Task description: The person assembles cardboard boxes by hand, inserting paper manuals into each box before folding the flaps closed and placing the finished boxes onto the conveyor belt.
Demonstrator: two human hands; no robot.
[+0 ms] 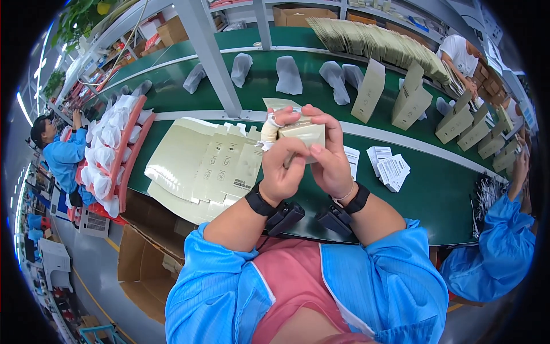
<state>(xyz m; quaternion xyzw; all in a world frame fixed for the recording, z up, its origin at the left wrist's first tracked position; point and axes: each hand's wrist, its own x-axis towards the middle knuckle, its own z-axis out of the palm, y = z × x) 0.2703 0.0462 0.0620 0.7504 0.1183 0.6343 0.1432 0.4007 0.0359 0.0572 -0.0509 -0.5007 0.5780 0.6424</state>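
In front of my chest, over the green table, both hands hold a small beige carton (305, 136). My left hand (285, 163) grips its left side, with the thumb bent under the near end and a pale wrapping around one finger. My right hand (333, 157) closes round the right side, its fingertips along the upper edge and thumb at the near end. A flap of the carton stands up behind my fingers. To the left lies a fanned stack of flat beige carton blanks (200, 163), close to my left forearm. Printed leaflets (392, 168) rest right of my right hand.
Past the metal rail, a green conveyor (260, 86) carries white-wrapped items (289, 75) and upright open cartons (369, 92). A long row of carton blanks (381, 49) lines the far side. Red trays (127, 155) of wrapped items stand left; a cardboard box (143, 269) sits below. Co-workers work on both sides.
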